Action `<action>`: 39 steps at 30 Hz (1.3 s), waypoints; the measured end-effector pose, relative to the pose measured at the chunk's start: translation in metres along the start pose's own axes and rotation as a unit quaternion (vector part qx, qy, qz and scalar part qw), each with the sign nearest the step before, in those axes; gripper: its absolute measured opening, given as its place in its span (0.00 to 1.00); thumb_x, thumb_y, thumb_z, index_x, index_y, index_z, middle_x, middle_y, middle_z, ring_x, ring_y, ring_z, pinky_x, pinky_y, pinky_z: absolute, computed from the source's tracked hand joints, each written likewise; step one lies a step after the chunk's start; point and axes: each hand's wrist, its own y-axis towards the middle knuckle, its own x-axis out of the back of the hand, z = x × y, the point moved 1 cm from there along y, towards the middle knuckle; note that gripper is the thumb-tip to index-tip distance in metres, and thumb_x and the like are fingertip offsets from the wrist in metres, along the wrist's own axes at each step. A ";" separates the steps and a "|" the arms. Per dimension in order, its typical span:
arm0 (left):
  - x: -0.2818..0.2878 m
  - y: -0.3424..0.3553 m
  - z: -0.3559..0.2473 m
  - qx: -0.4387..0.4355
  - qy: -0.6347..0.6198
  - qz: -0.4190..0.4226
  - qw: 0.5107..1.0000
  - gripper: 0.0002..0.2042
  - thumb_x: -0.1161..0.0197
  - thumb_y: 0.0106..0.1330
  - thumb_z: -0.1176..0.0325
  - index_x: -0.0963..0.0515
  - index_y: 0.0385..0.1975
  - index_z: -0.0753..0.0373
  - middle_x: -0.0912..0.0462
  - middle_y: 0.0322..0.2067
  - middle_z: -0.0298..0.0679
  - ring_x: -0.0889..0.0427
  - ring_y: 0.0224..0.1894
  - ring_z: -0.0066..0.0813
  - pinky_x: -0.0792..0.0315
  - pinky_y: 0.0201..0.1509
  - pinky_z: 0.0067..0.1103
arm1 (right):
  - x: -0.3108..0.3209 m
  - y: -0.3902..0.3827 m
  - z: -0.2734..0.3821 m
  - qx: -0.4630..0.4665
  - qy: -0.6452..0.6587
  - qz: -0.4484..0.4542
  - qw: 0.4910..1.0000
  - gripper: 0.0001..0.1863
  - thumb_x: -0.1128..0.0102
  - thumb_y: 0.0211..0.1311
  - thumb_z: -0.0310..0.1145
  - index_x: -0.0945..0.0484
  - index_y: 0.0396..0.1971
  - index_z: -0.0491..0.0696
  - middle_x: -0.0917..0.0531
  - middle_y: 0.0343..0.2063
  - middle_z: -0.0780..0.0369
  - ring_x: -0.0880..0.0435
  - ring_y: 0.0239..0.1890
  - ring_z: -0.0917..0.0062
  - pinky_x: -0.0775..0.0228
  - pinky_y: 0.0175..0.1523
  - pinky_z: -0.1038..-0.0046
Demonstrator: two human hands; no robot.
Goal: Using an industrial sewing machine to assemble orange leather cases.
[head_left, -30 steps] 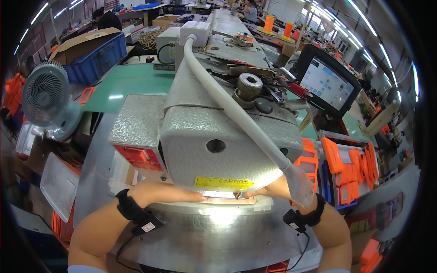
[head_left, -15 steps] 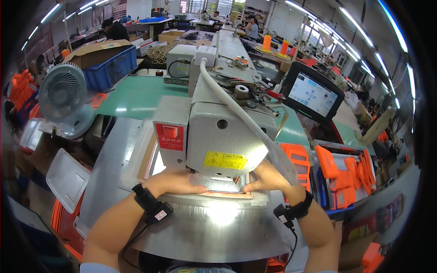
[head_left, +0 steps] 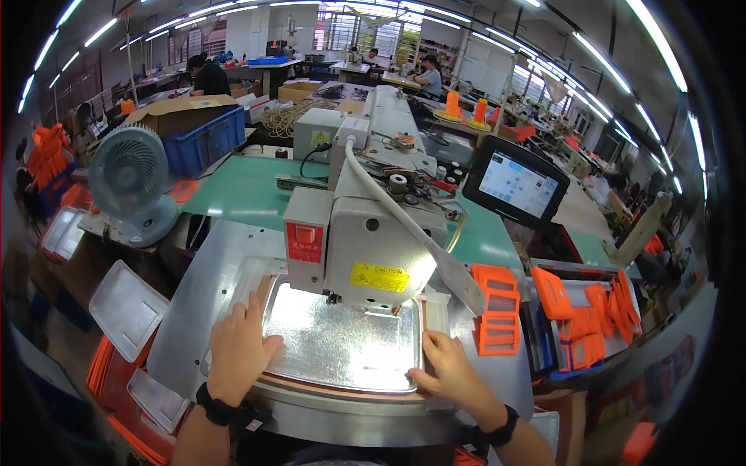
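A silver rectangular metal plate (head_left: pixel 338 338) with rounded corners lies in a brown-edged frame (head_left: pixel 318 388) beneath the grey sewing machine head (head_left: pixel 353 241). My left hand (head_left: pixel 242 346) rests along the frame's left side, fingers stretched and pointing forward, thumb beside the plate. My right hand (head_left: pixel 447 373) grips the plate's right edge near its lower corner, fingers bent and thumb at that corner. The machine's needle area sits over the plate's back edge. A steel work surface (head_left: pixel 190 295) surrounds the frame.
To the left are a fan (head_left: pixel 128 179), loose silver plates (head_left: pixel 128 307) and a blue crate (head_left: pixel 206 140). To the right are orange cut pieces (head_left: pixel 497 311), a tray of orange parts (head_left: pixel 590 326) and a screen (head_left: pixel 513 182). Co-workers (head_left: pixel 208 78) sit farther back.
Both hands have drawn back from under the machine head toward me, and the silver plate now shows fully in front of it. My left hand's fingers have turned forward. My view has risen.
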 end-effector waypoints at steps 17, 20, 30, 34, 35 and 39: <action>0.030 -0.063 0.024 -0.029 -0.643 -0.004 0.765 0.39 0.43 0.64 0.72 0.57 0.73 0.68 0.33 0.65 0.48 0.29 0.63 0.32 0.36 0.65 0.24 | -0.034 0.057 0.020 0.071 0.094 0.028 0.993 0.17 0.37 0.57 0.31 0.28 0.43 0.38 0.19 0.28 0.47 0.18 0.34 0.52 0.27 0.40 0.59; 0.027 -0.079 -0.002 -0.076 -0.681 -0.020 0.728 0.45 0.35 0.63 0.66 0.59 0.73 0.66 0.31 0.61 0.47 0.25 0.57 0.33 0.29 0.57 0.26 | -0.039 0.068 0.032 0.071 0.142 0.049 0.986 0.14 0.37 0.56 0.30 0.27 0.39 0.39 0.19 0.28 0.47 0.18 0.35 0.52 0.27 0.40 0.61; -0.025 -0.084 0.046 0.246 -0.750 -0.086 0.608 0.23 0.40 0.60 0.75 0.31 0.57 0.61 0.19 0.39 0.41 0.17 0.33 0.34 0.25 0.21 0.22 | -0.051 0.062 0.087 0.162 0.099 0.011 0.982 0.26 0.37 0.63 0.37 0.29 0.58 0.42 0.21 0.42 0.50 0.18 0.38 0.52 0.23 0.41 0.60; -0.032 -0.121 0.096 0.227 -0.771 -0.169 0.570 0.15 0.40 0.65 0.71 0.28 0.51 0.62 0.19 0.40 0.40 0.20 0.28 0.30 0.26 0.21 0.22 | -0.039 0.059 0.103 0.171 0.126 -0.035 0.977 0.26 0.40 0.65 0.39 0.31 0.60 0.44 0.21 0.42 0.52 0.18 0.37 0.53 0.22 0.40 0.58; -0.037 -0.127 0.108 0.217 -0.783 -0.208 0.544 0.14 0.40 0.67 0.69 0.28 0.51 0.61 0.19 0.40 0.39 0.20 0.27 0.30 0.25 0.22 0.21 | -0.051 0.059 0.094 0.184 0.091 0.014 0.979 0.25 0.41 0.66 0.39 0.31 0.60 0.46 0.21 0.42 0.52 0.18 0.37 0.53 0.22 0.39 0.58; 0.022 -0.120 0.055 0.251 -0.830 -0.310 0.390 0.08 0.37 0.58 0.76 0.23 0.37 0.61 0.18 0.34 0.37 0.19 0.34 0.38 0.27 0.45 0.34 | -0.037 0.045 0.107 0.269 0.087 0.186 0.941 0.22 0.45 0.69 0.37 0.29 0.60 0.50 0.19 0.41 0.55 0.17 0.37 0.56 0.22 0.39 0.61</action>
